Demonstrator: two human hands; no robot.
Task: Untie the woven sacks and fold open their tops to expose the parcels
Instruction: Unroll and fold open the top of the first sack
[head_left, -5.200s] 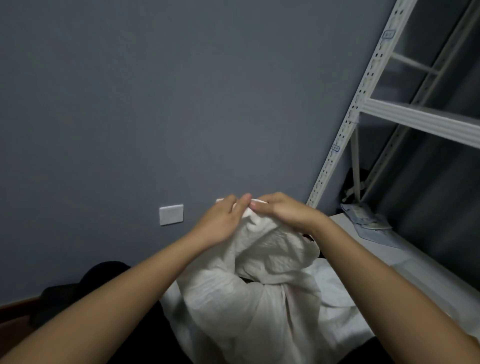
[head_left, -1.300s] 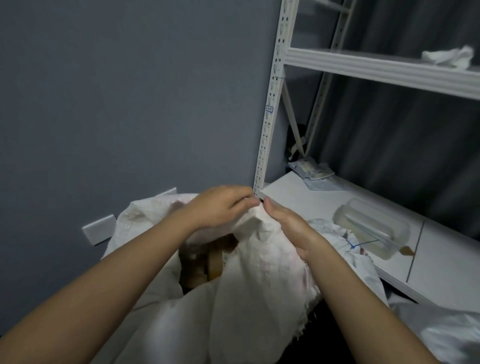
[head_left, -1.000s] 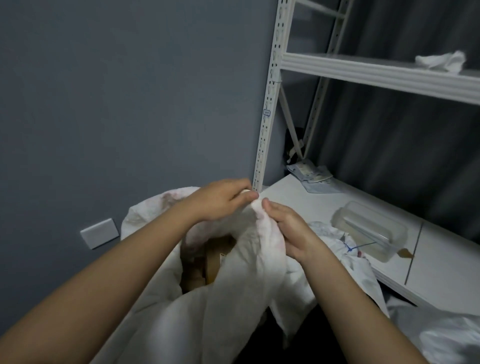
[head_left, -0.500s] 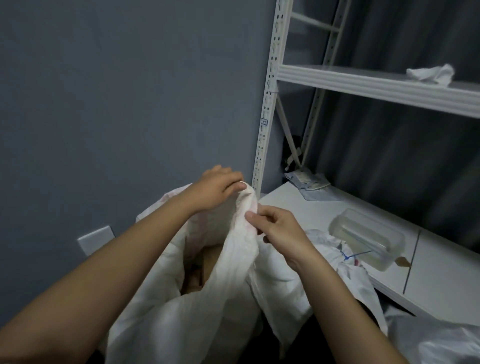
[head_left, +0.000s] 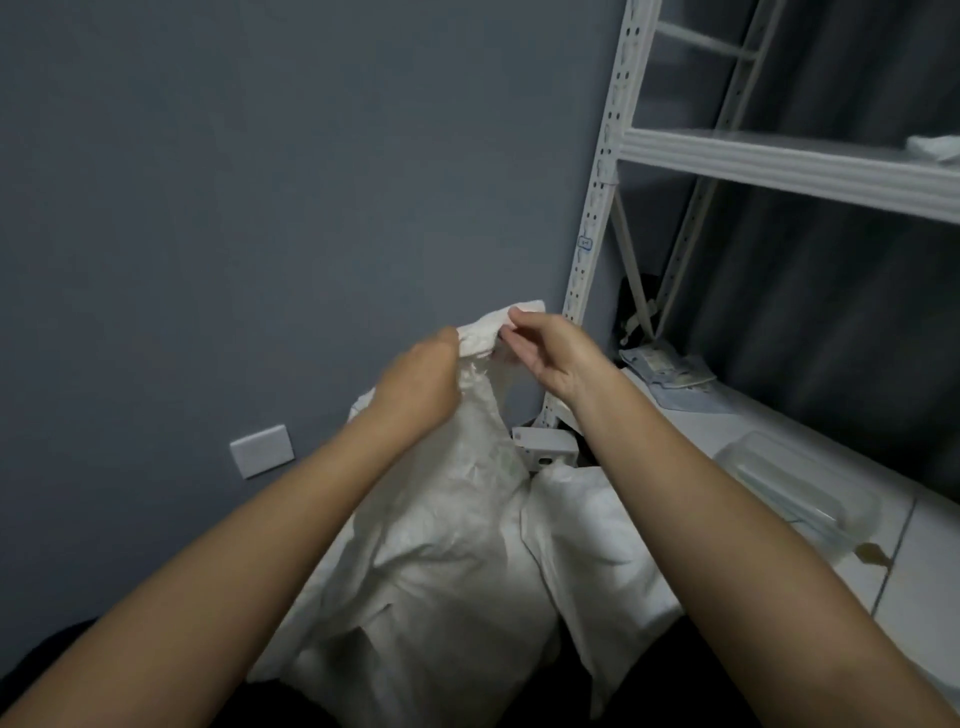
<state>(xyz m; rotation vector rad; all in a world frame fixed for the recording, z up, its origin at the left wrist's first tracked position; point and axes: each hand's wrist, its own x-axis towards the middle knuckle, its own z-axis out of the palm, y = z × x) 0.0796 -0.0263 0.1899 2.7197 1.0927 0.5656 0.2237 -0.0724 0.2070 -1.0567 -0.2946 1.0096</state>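
Gripping bunched top of woven sack (head_left: 447, 530): left hand (head_left: 415, 384) fisted round it; right hand (head_left: 545, 353) pinching same edge.

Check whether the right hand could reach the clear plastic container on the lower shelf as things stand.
Probably not yet: the right hand pinches the sack top. Once it lets go, nothing blocks the clear container beside that forearm.

left hand (head_left: 415, 384) gripping, right hand (head_left: 550, 353) pinching
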